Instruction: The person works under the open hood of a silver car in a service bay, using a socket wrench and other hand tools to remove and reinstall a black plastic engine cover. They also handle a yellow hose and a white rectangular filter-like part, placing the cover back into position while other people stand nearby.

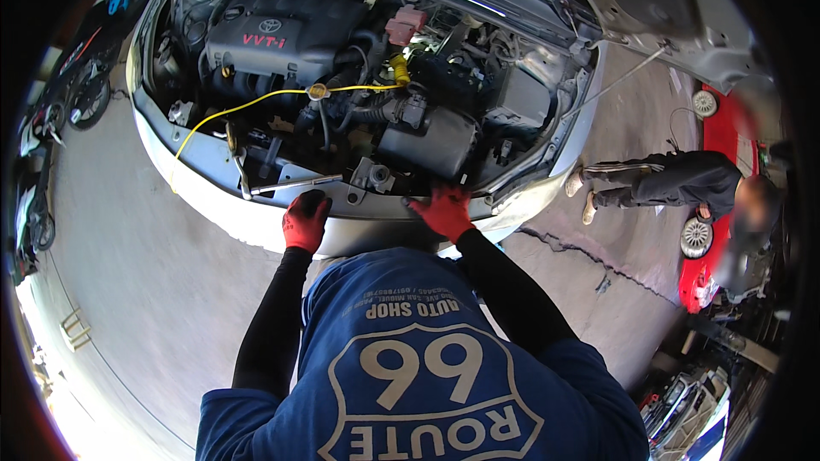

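Observation:
My left hand, in a red glove with black fingertips, is at the car's front edge, just below a long-handled ratchet wrench on the front panel. Its fingers are curled together, and whatever they might hold is hidden. My right hand, gloved alike, lies over the same edge with its thumb stretched out to the left. Its fingertips reach in below the black air filter box and are partly hidden. Between and beyond my hands sits a silvery metal bracket-like part.
A yellow cord crosses the open engine bay past the dark engine cover. The propped hood overhangs the upper right, its rod slanting down. A person stands to the right by a red car. Motorbikes stand left.

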Tool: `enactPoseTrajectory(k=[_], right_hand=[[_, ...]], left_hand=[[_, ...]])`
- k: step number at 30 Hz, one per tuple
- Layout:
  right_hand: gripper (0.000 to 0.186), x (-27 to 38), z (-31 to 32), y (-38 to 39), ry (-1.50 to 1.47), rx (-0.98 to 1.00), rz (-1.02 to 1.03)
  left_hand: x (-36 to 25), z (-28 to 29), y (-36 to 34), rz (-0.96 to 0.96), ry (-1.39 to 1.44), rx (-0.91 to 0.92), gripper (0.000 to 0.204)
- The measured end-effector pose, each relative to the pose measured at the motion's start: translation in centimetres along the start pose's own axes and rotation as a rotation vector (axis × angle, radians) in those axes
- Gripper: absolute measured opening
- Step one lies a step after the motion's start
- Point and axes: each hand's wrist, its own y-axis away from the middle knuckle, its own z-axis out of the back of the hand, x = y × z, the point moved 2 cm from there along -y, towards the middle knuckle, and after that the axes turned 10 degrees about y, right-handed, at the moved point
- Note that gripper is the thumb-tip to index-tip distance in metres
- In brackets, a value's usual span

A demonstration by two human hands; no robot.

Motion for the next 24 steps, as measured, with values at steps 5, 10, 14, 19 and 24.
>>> enactPoseTrajectory(k=[5, 10, 14, 19, 24], right_hand=[[0.078, 1.7, 0.6, 0.0, -0.250, -0.026, 0.127], [0.055, -3.4, 3.1, -1.5, -0.532, -0.253, -0.207], [0.037, -9.8, 4.5, -5.4, -0.715, -0.449, -0.385], [0.047, -14.1, 3.2, -12.2, -1.057, -0.347, -0.346], [0.056, -12.2, 0.9, -14.2, -1.023, -0.303, -0.463]], left_hand=[[0.9, 0.1, -0.5, 0.011, 0.046, 0.028, 0.027], [2.5, 0.6, -1.6, 0.214, 0.334, 0.046, 0.024], [2.9, 0.9, -2.2, 0.311, 0.372, 0.030, 0.027], [2.5, 0.9, -2.6, 0.377, 0.410, 0.039, 0.028], [2.0, 0.8, -2.9, 0.427, 0.420, 0.012, 0.027]])
